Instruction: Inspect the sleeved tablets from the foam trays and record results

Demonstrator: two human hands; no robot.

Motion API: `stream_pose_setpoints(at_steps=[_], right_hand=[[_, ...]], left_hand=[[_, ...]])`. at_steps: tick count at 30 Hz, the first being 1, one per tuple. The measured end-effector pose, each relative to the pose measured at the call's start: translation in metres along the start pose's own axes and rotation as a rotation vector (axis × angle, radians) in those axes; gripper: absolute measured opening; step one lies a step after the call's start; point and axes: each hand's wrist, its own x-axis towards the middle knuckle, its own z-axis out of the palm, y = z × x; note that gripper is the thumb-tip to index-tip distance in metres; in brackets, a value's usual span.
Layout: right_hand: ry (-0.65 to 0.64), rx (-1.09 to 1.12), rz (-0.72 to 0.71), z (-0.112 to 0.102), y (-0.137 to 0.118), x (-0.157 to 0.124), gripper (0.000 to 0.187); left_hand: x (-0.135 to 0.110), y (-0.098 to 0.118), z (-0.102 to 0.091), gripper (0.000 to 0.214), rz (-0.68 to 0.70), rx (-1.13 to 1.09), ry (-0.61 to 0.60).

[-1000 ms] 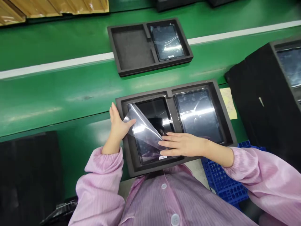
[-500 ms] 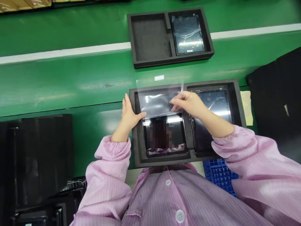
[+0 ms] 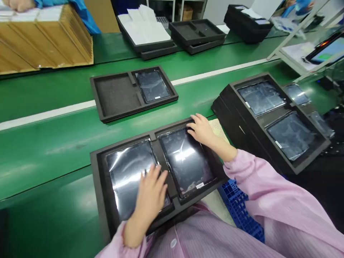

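A black foam tray [image 3: 98,168] with two pockets lies in front of me on the green belt. Each pocket holds a dark panel under glossy film: the left panel [image 3: 125,168] and the right panel [image 3: 184,161]. My left hand [image 3: 150,195] lies flat on the left panel with its fingers stretched out and holds nothing. At the tray's far right corner, my right hand [image 3: 200,129] rests with curved fingers on the top edge of the right panel. I cannot see anything held in it.
A second foam tray [image 3: 115,95] with one panel lies further along the belt. A stack of trays with filmed panels [image 3: 271,114] stands at the right. Cardboard sheets [image 3: 40,39] and more trays [image 3: 196,34] line the far side. A blue crate [image 3: 239,206] sits under my right arm.
The film that my right hand lifted off the left panel is flat again. My left hand moved from the tray's left edge onto that panel. My right hand went to the right panel's far corner.
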Motion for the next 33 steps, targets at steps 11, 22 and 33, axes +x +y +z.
stream_pose_setpoints(at_steps=[11,22,33], right_hand=[[-0.237,0.428,-0.514,-0.024,-0.004,-0.054,0.019],[-0.098,0.413,-0.665,-0.006,0.055,-0.125,0.034],[-0.11,0.404,-0.615,-0.004,0.035,-0.065,0.017]], left_hand=[[0.023,0.034,0.026,0.046,-0.646,-0.596,0.055],[0.026,0.021,0.023,0.05,-0.565,-0.773,0.026],[0.077,0.002,0.023,0.064,-0.264,-0.203,-0.238]])
